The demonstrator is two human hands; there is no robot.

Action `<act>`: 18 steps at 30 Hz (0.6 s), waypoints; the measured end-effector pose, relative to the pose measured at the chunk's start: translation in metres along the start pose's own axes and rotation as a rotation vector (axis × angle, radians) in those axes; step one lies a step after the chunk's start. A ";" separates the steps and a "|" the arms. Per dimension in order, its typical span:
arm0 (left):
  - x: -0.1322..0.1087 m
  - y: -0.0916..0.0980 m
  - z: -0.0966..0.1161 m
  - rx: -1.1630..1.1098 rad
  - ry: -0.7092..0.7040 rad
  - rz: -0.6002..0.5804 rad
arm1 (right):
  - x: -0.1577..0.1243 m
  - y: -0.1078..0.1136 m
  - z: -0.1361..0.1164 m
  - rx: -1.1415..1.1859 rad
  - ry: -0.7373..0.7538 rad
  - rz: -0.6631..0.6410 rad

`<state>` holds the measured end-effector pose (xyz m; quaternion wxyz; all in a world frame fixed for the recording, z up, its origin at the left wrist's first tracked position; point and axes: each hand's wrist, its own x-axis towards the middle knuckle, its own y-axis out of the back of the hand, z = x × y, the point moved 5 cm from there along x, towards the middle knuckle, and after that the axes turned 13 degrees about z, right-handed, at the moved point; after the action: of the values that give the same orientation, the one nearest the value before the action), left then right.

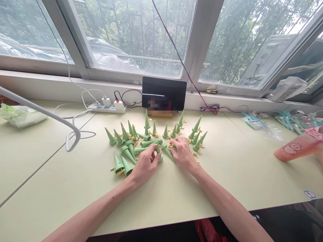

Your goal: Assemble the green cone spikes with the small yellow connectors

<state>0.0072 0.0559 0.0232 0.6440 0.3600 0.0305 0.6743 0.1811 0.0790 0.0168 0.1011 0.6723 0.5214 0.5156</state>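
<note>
My left hand [146,163] is closed around a green plastic watering spike [158,151], which stands point up between thumb and fingers. My right hand [183,153] is curled low over the table, its fingertips down by small yellow valve pieces [171,146]. What those fingers grip, if anything, is hidden. Between both hands lies a loose green cone [168,153] with its tip toward me. Left of my left hand, several green cones [129,151] lie or stand in a cluster. More upright spikes with yellow valves [196,125] stand beyond and to the right of my right hand.
A dark tablet [164,94] leans on the windowsill behind the spikes. At back left is a power strip [108,107] with plugs and cables. A white curved bar [42,112] crosses the left side. A pink drink cup [297,146] tilts at the right, near plastic packets [253,121].
</note>
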 end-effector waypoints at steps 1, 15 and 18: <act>0.000 0.000 0.000 -0.001 0.000 0.001 | 0.000 0.000 0.000 0.000 -0.003 0.000; 0.000 -0.001 -0.003 -0.065 0.064 -0.016 | -0.002 -0.006 0.005 -0.038 -0.007 -0.003; 0.000 -0.001 -0.003 -0.156 0.132 -0.018 | -0.003 -0.007 0.006 -0.046 0.000 -0.004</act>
<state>0.0066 0.0572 0.0198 0.6726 0.2632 0.0236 0.6912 0.1816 0.0822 0.0075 0.1175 0.6688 0.5107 0.5273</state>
